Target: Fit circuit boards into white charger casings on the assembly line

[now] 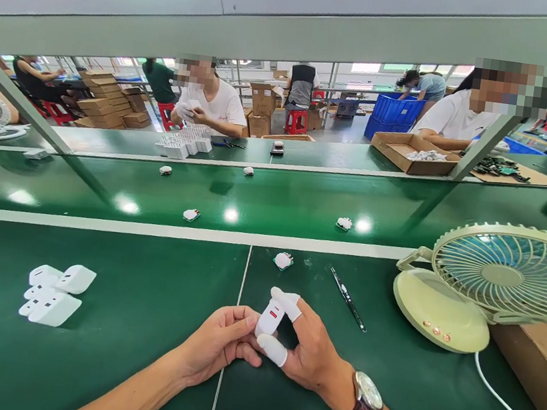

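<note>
Between my two hands, above the green bench, is a white charger housing [269, 319] with a red port slot in its upper face. My left hand [223, 345] pinches its left side between thumb and fingers. On the other side, my right hand [308, 344] grips it with a thumb and finger wearing white finger cots. Just beyond lies a small circuit board with a white top [283, 261]. Black tweezers [348, 299] rest to the right of my hands. Several white charger housings [56, 297] are grouped on the left of the bench.
A pale green fan [501, 275] stands at the right, its white cable running down the bench beside a cardboard box [538, 374]. Past a white strip, a green conveyor [284, 200] carries several small boards. Co-workers sit across it, near a box of white parts [414, 153].
</note>
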Demonstrator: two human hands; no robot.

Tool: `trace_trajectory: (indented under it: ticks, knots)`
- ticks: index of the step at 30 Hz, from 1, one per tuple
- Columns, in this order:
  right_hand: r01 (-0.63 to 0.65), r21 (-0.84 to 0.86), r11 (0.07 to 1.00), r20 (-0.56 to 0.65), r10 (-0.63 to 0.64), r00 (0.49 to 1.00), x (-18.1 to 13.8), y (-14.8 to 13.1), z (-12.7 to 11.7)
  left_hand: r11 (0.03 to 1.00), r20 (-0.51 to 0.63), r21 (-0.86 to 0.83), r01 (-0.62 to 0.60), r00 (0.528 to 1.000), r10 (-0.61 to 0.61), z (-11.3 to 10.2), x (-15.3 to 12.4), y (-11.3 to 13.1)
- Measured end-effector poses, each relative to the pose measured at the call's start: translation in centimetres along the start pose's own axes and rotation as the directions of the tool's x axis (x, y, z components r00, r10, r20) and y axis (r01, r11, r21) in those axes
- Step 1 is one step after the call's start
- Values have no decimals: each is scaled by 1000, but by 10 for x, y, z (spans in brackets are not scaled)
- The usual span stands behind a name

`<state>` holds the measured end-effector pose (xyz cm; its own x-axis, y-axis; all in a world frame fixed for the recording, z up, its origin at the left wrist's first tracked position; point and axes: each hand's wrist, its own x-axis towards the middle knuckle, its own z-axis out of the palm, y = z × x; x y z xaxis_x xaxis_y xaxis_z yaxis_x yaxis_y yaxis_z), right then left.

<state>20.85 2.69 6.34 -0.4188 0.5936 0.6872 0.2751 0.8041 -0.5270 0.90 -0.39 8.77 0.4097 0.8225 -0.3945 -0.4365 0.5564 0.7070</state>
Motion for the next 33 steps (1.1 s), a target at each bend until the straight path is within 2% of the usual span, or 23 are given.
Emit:
trace_trajectory:
  ticks: [5,7,8,10,11,12,15,18,21,24,28,30,33]
  knots:
    - [30,-73,997,23,-28,999,0,0,3,996,-76,58,-67,995,71,-7,2,2]
    - [33,-143,989,39,-28,999,-1,2,4,973,-128,188,-132,979,158,-15,10,15]
    - [33,-180,983,46,-25,999,-2,4,4,930,-159,323,-176,959,236,-21,17,26]
    - [28,-230,973,63,-14,998,-3,8,5,733,-203,644,-222,873,443,-34,34,56]
    - [24,-242,970,69,-8,998,-4,10,5,560,-208,807,-188,796,568,-42,44,74]
    - [21,-248,968,74,-3,997,-4,12,4,469,-219,870,-154,732,646,-50,54,93]
    - [34,-275,961,72,-15,997,-4,16,3,325,-228,944,-63,590,775,-73,82,142]
    - [60,-312,948,63,-42,997,-8,22,2,227,-209,973,31,529,823,-90,96,164]
    - [66,-342,938,51,-52,997,-15,32,4,143,-174,985,101,513,840,-102,94,158]
    - [110,-345,932,47,-100,994,-23,44,8,56,-134,984,167,504,853,-115,72,146]
    - [190,-296,936,53,-183,982,-27,54,13,-14,-154,944,330,475,866,-137,10,155]
    - [220,-251,943,45,-216,975,-28,54,14,-1,-214,891,453,423,880,-150,-33,167]
    - [200,-211,957,65,-190,980,-28,47,14,85,-340,764,639,287,896,-166,-96,184]
